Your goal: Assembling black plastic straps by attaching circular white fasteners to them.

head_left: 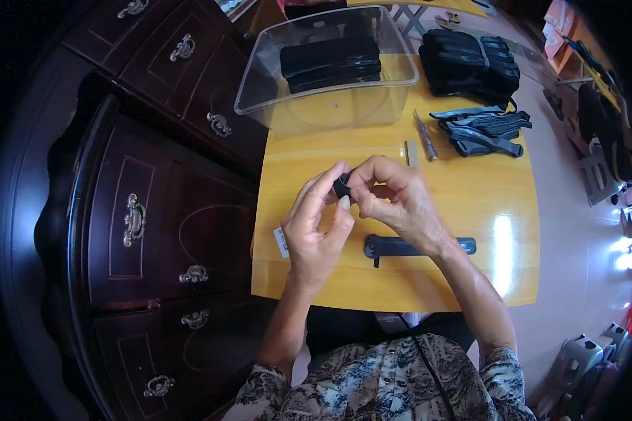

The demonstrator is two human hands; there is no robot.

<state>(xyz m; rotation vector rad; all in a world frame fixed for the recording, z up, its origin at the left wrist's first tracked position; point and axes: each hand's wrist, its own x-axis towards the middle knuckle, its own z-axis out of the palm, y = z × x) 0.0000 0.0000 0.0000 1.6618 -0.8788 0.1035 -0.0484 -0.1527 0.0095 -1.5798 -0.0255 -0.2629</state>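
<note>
My left hand and my right hand meet over the near half of the yellow table, fingertips pinched on a small black looped piece. It looks like a bit of strap or band, and the fingers partly hide it. Below my right hand lies a dark grey flat strap-like strip with a rounded end, running under my right wrist. A white label shows beside my left hand, partly covered by it.
A clear plastic bin with black flat pieces stands at the back. To its right are a bundled black stack, a heap of grey-black straps, a screwdriver and a short metal-coloured strip. Dark wooden drawers line the left.
</note>
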